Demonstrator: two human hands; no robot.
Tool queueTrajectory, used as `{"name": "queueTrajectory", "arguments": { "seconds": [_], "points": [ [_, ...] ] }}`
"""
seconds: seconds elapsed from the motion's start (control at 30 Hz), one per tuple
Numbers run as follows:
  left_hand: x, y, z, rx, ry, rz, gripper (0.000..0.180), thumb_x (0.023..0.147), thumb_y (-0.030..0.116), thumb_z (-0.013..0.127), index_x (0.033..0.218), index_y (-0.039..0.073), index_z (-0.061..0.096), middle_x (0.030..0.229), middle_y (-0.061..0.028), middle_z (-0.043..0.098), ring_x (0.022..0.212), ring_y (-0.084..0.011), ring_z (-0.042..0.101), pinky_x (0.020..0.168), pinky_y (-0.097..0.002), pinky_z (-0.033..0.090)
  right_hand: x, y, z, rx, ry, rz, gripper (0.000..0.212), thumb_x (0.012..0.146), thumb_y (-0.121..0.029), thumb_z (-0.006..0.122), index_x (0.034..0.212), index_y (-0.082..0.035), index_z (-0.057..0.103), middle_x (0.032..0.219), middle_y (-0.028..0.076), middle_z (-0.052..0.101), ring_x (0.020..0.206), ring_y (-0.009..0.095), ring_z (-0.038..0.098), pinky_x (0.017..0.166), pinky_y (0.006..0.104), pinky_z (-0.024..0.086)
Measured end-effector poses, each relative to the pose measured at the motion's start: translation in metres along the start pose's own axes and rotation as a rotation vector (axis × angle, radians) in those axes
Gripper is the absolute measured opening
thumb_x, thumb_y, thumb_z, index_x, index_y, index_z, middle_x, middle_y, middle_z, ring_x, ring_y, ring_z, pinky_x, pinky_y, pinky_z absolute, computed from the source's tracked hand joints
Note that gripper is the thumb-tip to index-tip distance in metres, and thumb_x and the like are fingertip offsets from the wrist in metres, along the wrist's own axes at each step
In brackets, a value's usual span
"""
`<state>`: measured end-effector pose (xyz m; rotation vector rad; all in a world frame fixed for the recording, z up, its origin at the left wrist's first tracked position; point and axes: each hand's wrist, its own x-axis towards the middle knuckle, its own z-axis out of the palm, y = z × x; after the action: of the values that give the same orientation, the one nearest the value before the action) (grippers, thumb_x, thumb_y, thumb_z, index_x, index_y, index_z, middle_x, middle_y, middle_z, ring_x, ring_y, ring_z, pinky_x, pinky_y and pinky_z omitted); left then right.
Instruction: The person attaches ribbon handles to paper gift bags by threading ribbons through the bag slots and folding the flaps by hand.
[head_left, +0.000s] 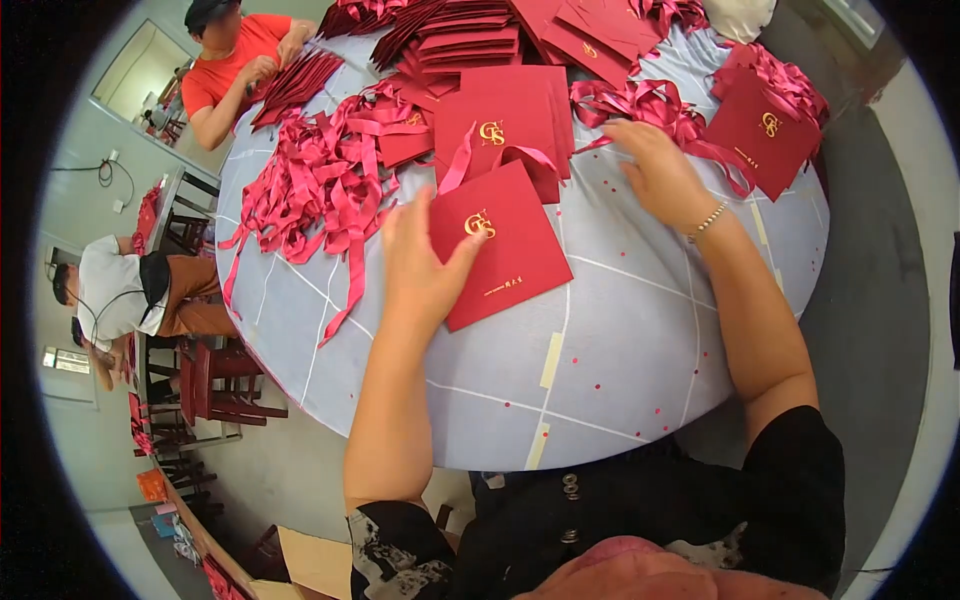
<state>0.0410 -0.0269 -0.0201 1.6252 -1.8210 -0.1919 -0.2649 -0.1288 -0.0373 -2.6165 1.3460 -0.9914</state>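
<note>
A flat red paper gift bag (515, 250) with gold print and a pink ribbon handle (525, 155) lies tilted in front of me. My left hand (418, 265) grips its left side, thumb across the front and fingers at the edge. Off to the right, my right hand (665, 180) is empty with its fingers stretched out and slightly apart. Its fingertips are near a heap of pink ribbons (650, 110), and I cannot tell whether they touch. Behind the held bag lie more red bags (550, 100), overlapping one another.
A large ribbon tangle (305, 185) covers the left of the round table (640, 330). Stacked bags (465, 45) stand at the back; another bag (765, 135) lies at the right edge. A person in orange (235, 75) handles bags across the table. Others work at left near stools (225, 385).
</note>
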Motion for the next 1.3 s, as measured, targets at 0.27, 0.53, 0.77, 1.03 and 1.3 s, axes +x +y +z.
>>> {"name": "queueTrajectory", "arguments": {
  "seconds": [0.27,0.53,0.77,1.03,1.3],
  "points": [
    [-0.014,0.022,0.001,0.006,-0.155,0.113,0.072,0.067,0.027,0.087,0.127,-0.002,0.056,0.123,-0.0156,0.053,0.118,-0.0332,0.046,0.102,-0.0396,0.041,0.002,0.002,0.017,-0.184,-0.141,-0.081,0.021,0.086,-0.009,0.062,0.106,-0.005,0.069,0.109,0.01,0.065,0.105,0.029,0.057,0.09,0.0413,0.044],
    [-0.016,0.039,-0.003,-0.033,-0.072,0.159,0.066,0.058,0.015,0.09,0.113,0.002,0.056,0.118,-0.015,0.051,0.113,-0.0327,0.047,0.096,-0.0399,0.043,-0.001,-0.069,0.002,0.323,0.033,-0.285,0.009,0.083,-0.01,0.068,0.086,-0.002,0.066,0.098,0.011,0.066,0.092,0.031,0.061,0.084,0.041,0.049],
    [-0.018,0.047,-0.003,-0.133,-0.067,0.263,0.054,0.059,0.007,0.085,0.104,0.004,0.056,0.098,-0.0119,0.058,0.1,-0.0352,0.052,0.087,-0.0424,0.045,-0.012,-0.113,0.004,0.368,-0.04,-0.425,0.007,0.084,-0.011,0.066,0.079,-0.005,0.067,0.103,0.012,0.061,0.099,0.029,0.058,0.09,0.041,0.046],
    [-0.012,0.039,-0.012,-0.09,-0.191,0.312,0.049,0.064,0.013,0.084,0.106,0.005,0.06,0.097,-0.0123,0.062,0.1,-0.0331,0.054,0.086,-0.0407,0.047,-0.013,-0.104,-0.003,0.573,-0.172,-0.256,0.006,0.079,-0.001,0.07,0.08,0.002,0.065,0.088,0.012,0.06,0.085,0.028,0.059,0.075,0.0357,0.049],
    [-0.013,0.028,-0.015,-0.363,-0.45,0.035,0.04,0.071,0.012,0.085,0.105,0.002,0.065,0.092,-0.0037,0.065,0.075,-0.011,0.056,0.067,-0.026,0.046,-0.012,-0.104,-0.007,0.477,-0.039,-0.166,0.013,0.087,-0.004,0.067,0.099,0.001,0.069,0.087,0.013,0.064,0.082,0.029,0.062,0.073,0.0353,0.05]
  ]
}}
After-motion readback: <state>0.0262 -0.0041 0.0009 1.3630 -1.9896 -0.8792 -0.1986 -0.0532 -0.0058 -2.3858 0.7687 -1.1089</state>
